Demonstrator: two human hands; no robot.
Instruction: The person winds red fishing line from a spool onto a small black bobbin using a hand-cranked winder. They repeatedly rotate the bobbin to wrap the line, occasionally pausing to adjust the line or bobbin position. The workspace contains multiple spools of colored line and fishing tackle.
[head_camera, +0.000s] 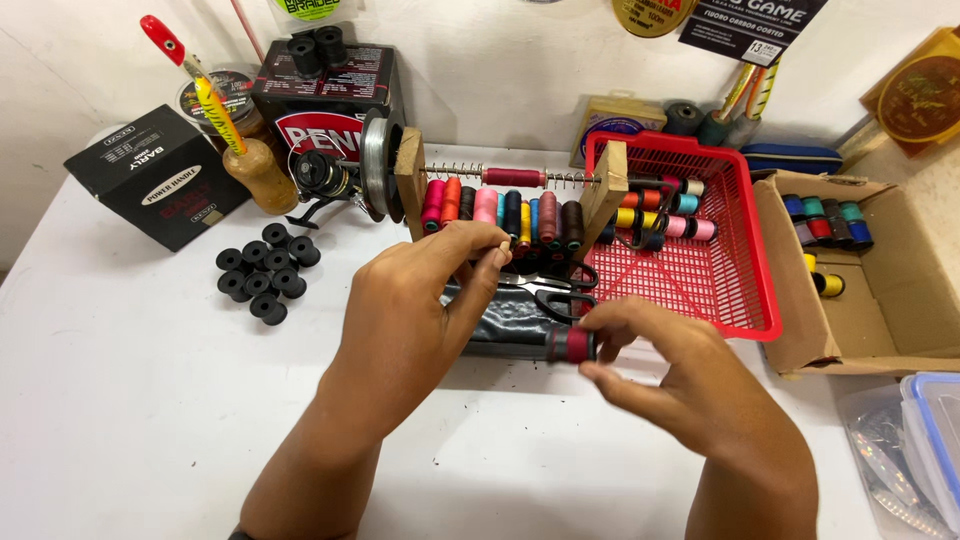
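Hidden: the left hand (425, 300) covers the near ends of the spools on the rack and part of the dark tray; what its fingertips pinch is too small to make out.
Cut off: both forearms leave the near edge; a clear plastic box (925, 450) runs off the right edge.
Hard to tell: any thread running between the two hands does not show.
Spool in hand: a small bobbin (570, 344) with black ends and dark red thread wound round its middle, lying sideways.
Where it is: near the centre of the white table (130, 400), just in front of the dark tray (510, 325) and the black-handled scissors (555, 290).
Right hand: the right hand (680, 385) is closed on the bobbin, thumb and fingers gripping its ends.
Left hand: fingers curled, thumb and forefinger pressed together at the tips, raised before the wooden rack (510, 195) of coloured spools.
Left side: a cluster of empty black bobbins (265, 272) well apart from the hands.
Right side: a red basket (720, 270) with a few spools, beside a cardboard box (870, 270) holding more.
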